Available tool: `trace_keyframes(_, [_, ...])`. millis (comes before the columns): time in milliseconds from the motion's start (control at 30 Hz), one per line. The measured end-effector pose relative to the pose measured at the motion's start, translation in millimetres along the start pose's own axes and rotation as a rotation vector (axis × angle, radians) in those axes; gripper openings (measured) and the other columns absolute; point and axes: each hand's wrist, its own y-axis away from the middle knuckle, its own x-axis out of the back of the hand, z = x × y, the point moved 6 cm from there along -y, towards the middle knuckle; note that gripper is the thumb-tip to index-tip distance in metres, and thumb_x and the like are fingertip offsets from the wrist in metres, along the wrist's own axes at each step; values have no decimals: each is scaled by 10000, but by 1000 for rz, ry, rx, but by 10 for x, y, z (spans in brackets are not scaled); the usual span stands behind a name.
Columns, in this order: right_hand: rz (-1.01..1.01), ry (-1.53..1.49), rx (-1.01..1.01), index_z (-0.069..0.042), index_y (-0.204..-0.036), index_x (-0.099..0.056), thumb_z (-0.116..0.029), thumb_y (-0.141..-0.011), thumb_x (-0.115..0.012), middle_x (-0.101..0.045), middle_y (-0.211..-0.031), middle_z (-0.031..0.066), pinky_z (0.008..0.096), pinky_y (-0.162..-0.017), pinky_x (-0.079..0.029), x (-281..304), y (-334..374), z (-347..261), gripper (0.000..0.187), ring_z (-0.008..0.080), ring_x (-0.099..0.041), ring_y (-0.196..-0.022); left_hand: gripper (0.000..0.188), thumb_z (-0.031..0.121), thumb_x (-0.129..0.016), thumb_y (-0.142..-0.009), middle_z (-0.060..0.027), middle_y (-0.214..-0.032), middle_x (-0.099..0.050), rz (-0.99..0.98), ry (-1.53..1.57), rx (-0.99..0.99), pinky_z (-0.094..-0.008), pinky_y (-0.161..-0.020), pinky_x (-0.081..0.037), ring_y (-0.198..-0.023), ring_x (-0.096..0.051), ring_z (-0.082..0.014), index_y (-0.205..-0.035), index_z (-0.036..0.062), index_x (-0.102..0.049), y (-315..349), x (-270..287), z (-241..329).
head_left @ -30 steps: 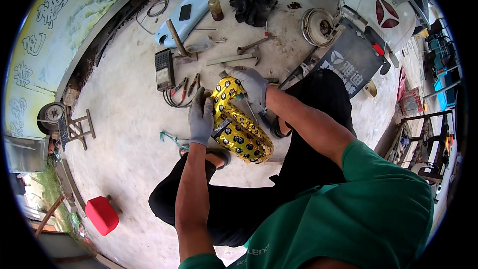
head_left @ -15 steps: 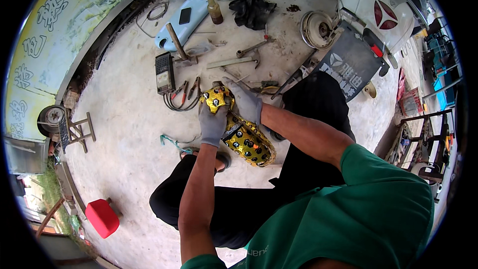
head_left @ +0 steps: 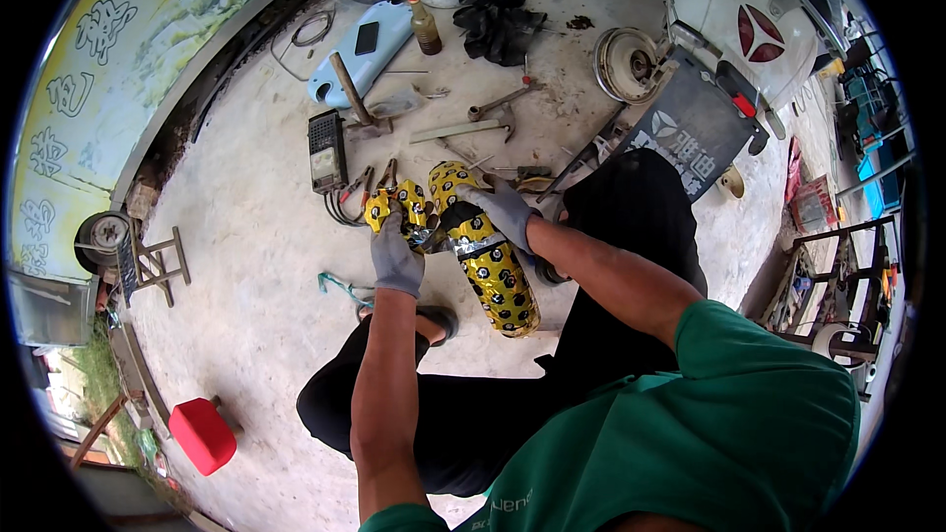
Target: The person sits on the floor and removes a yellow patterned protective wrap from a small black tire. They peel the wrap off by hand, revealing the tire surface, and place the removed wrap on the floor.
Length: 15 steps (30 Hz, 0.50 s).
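Note:
A long, rounded bundle [head_left: 500, 291] in shiny yellow wrapping with black markings slants in front of my knees. Around its upper part lies my right hand [head_left: 501, 209], grey-gloved, with fingers closed on it. A silvery strip shows across the bundle below that hand. My left hand [head_left: 396, 251], also gloved, grips a crumpled piece of the yellow wrapping [head_left: 396, 205] just left of the bundle. Whether that piece still joins the bundle I cannot make out. What is inside the wrapping stays hidden.
Beyond my hands lie a black meter-like box [head_left: 326, 150] with cables, a hammer [head_left: 463, 128], a wood-handled tool [head_left: 349, 89] and a bottle [head_left: 425, 28]. A scooter [head_left: 744, 10] stands at the far right, a wheel [head_left: 627, 64] beside it. A red stool [head_left: 203, 435] is at left.
My left hand has moved left and slightly down with the crumpled wrapping, away from the bundle. The bundle now stands straighter, its upper end and silvery strip showing, my right hand around it.

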Motion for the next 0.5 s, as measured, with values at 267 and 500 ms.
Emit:
trace_keyframes(267, [-284,-579,-231,-20,-1132,-620,-429,-959,-576,-691,-967,78,296,-725,-549,-133,167,14,446,132,-668,-815,390,224,-658,-821,-199,-1115,-654,-226,-1703,-242,-436,-904,-489,-1050,-615,-380,-1171,57,-624,145,485,-736])
trace_keyframes(500, [-223,-366,-491,-86,-1315,-571,-658,-957,-379,-661,-1218,73,355,-918,-484,-21,-28,882,702,192,-636,-1051,350,255,-706,-791,-182,-1071,-663,-411,-1740,-361,-442,-864,-508,-1023,-620,-380,-1075,63,-635,174,155,-841])
